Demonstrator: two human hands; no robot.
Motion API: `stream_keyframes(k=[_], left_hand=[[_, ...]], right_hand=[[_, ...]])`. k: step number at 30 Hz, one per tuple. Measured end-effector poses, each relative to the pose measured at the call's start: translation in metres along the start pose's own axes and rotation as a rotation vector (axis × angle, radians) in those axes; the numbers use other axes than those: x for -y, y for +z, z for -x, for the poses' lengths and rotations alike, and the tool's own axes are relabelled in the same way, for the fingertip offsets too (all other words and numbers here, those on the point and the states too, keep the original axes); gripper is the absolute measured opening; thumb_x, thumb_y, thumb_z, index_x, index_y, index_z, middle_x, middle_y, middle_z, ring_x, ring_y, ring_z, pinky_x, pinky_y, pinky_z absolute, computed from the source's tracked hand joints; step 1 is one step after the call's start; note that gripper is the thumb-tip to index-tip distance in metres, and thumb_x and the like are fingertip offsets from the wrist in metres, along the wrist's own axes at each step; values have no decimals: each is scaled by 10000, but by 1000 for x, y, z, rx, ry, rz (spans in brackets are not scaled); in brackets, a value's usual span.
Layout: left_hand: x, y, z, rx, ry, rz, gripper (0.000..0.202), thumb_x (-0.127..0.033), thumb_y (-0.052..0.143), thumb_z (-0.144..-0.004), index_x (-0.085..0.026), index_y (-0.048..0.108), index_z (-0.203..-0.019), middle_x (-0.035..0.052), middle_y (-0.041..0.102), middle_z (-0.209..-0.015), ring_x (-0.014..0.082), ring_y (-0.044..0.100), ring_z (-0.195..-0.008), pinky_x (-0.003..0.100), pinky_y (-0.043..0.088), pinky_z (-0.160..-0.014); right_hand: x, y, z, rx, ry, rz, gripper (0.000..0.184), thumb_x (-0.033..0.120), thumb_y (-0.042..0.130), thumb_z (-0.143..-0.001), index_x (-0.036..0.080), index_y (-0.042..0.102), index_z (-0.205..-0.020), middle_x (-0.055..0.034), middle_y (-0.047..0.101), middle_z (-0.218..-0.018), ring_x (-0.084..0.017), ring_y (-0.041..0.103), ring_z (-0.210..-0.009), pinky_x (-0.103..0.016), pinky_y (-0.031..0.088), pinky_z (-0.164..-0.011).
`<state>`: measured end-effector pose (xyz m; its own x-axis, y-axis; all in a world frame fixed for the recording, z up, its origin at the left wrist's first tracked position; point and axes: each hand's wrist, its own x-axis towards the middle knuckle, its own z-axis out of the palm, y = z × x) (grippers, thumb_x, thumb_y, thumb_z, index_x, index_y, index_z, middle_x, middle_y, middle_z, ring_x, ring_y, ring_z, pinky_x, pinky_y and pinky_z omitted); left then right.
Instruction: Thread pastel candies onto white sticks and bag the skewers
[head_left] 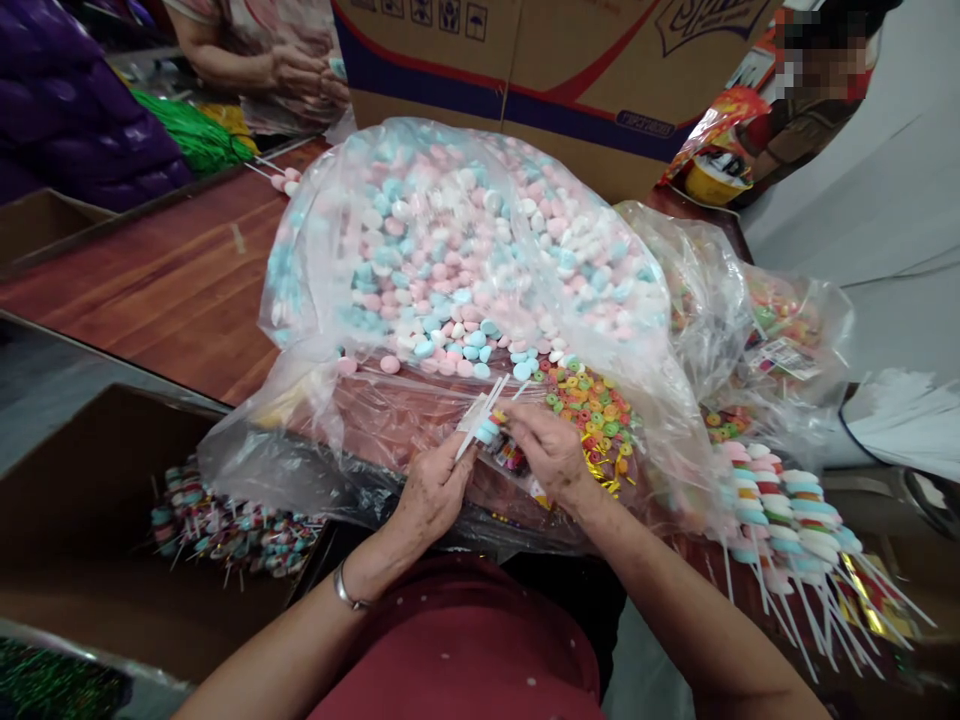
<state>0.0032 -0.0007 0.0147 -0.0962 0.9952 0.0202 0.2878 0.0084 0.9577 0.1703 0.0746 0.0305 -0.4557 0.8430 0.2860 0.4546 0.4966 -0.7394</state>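
Note:
My left hand is closed round a bunch of thin white sticks that point up and to the right. My right hand pinches small candy pieces onto the end of one stick. Both hands work over a big clear plastic bag full of pink, blue and white candies. Beside my right hand lies a heap of small coloured ring candies.
Finished candy sticks are stacked at the right, and more lie in a cardboard box at the lower left. A large carton stands behind the bag. Another person's hands work at the far left; a second person sits at the far right.

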Motion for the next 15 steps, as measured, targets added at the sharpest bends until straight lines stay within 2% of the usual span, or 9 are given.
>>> stream_keyframes(k=[2,4,6,8,11,15], left_hand=[[3,2,0,-9,-18,23,278,-317,434,-899,-195,525,-667,-38,469,-544,120,443,-531,228,361,-553],[5,3,1,-17,-43,41,278,-336,434,-911,-191,538,-697,-46,455,-539,113,419,-511,226,340,-531],[7,4,1,-26,-61,45,277,-342,432,-915,-188,539,-711,-52,444,-533,110,404,-500,228,324,-522],[7,5,1,-38,-68,30,267,-335,436,-912,-188,541,-715,-52,445,-532,113,406,-505,232,319,-528],[3,3,0,-39,-60,28,257,-330,442,-911,-184,568,-742,-43,476,-560,121,433,-538,237,338,-561],[0,2,-1,-28,-61,51,277,-332,433,-920,-183,568,-730,-36,491,-594,124,445,-576,243,351,-602]], right_hand=[[-4,-14,-15,-86,119,38,352,309,444,-943,256,640,-1230,-23,757,-978,-177,703,-856,-331,560,-821],[-10,-28,-36,-131,210,189,325,321,448,-938,236,660,-1169,-39,751,-948,-199,686,-831,-341,544,-780],[-18,-37,-56,-53,249,413,262,284,476,-914,215,693,-1043,-67,740,-938,-223,665,-841,-342,512,-774],[-27,-36,-71,41,261,612,223,276,496,-903,203,687,-990,-96,722,-948,-240,643,-848,-340,487,-764],[-38,-25,-80,113,182,774,206,299,520,-903,181,655,-1003,-144,678,-1031,-261,600,-908,-346,466,-776],[-47,-16,-78,242,-60,752,169,190,490,-912,206,620,-1019,-119,633,-1062,-239,533,-1005,-339,442,-864]])
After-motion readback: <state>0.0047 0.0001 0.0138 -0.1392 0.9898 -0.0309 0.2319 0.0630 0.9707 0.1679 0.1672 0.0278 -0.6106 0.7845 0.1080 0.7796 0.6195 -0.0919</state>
